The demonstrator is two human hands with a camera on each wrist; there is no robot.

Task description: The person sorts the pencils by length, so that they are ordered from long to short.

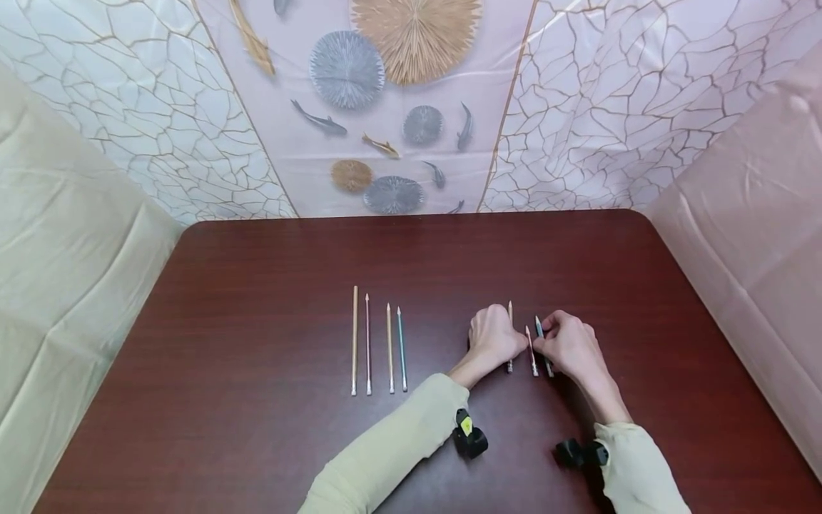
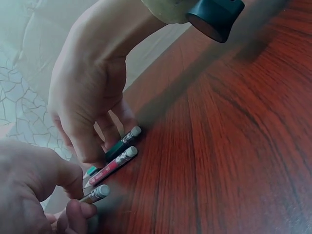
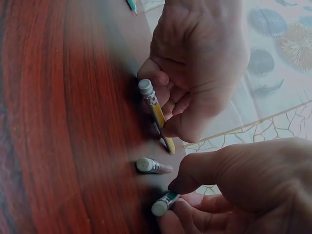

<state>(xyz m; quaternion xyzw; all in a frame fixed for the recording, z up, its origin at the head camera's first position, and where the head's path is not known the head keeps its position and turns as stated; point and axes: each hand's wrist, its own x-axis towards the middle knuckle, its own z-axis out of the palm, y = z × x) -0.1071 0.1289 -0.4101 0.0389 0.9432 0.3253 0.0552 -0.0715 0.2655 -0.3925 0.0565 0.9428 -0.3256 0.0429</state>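
Note:
My left hand [image 1: 494, 335] grips a short yellow pencil [image 3: 159, 116] with thumb and fingers; its white eraser end points toward me. Just to the right, my right hand [image 1: 570, 346] pinches a short green pencil [image 1: 539, 327] between thumb and fingers. A short red pencil [image 2: 108, 170] lies on the table between the two hands, held by neither. All three point away from me, roughly side by side. In the right wrist view the fingers of my right hand [image 3: 253, 183] partly hide the green pencil.
Left of the hands on the dark red-brown table [image 1: 225, 400] lies a row of longer pencils: a tan one [image 1: 354, 343], a pinkish-red one [image 1: 368, 346], a yellow one [image 1: 389, 350] and a teal one [image 1: 402, 350]. Patterned cloth [image 1: 398, 143] hangs behind the table.

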